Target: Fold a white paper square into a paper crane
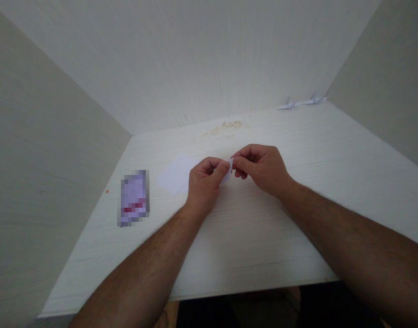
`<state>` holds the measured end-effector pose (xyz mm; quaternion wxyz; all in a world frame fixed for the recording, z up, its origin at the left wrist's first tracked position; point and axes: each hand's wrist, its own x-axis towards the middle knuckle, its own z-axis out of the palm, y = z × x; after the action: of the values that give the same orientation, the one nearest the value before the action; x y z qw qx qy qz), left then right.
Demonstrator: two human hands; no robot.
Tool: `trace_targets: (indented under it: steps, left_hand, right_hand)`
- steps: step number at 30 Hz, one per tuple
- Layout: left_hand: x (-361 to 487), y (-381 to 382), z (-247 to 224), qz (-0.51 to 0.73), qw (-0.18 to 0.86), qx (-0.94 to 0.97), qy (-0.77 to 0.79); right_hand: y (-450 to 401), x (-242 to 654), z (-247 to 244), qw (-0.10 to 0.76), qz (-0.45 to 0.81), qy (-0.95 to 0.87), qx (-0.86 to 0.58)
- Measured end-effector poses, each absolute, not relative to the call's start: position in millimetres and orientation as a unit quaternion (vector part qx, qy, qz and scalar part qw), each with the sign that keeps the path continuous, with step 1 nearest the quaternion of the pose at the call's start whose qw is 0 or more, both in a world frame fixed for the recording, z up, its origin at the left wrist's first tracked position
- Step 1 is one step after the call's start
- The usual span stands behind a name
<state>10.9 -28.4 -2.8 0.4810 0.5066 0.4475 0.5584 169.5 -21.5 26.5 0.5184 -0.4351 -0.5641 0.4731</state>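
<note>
Between my hands is a small piece of folded white paper [227, 176]. My left hand [209, 182] pinches it between thumb and fingers, hiding part of it. The fingertips of my right hand [261, 168] are closed on the paper's upper right tip. Flat white sheets [177, 175] lie on the table just left of my left hand, partly covered by it.
A pixelated purple item [134, 198] lies at the left of the white table [250, 246]. Folded white paper pieces [302, 103] sit at the back right against the wall. Panels enclose the table at the back and both sides. A small orange speck [107, 191] is near the left edge.
</note>
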Motion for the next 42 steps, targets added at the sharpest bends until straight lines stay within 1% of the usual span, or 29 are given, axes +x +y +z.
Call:
trace_targets:
  steps: [16, 29, 42]
  left_hand:
    - [14.0, -32.4, 5.5, 0.564, 0.446, 0.518, 0.464]
    - [16.5, -36.5, 15.1, 0.524, 0.406, 0.540, 0.518]
    - [15.6, -36.0, 13.4, 0.521, 0.396, 0.545, 0.524]
  right_hand:
    - [-22.7, 168.0, 27.3, 0.521, 0.477, -0.558, -0.435]
    - [-24.1, 166.1, 23.1, 0.525, 0.424, -0.574, -0.463]
    - [-26.6, 167.0, 26.7, 0.517, 0.398, -0.589, -0.477]
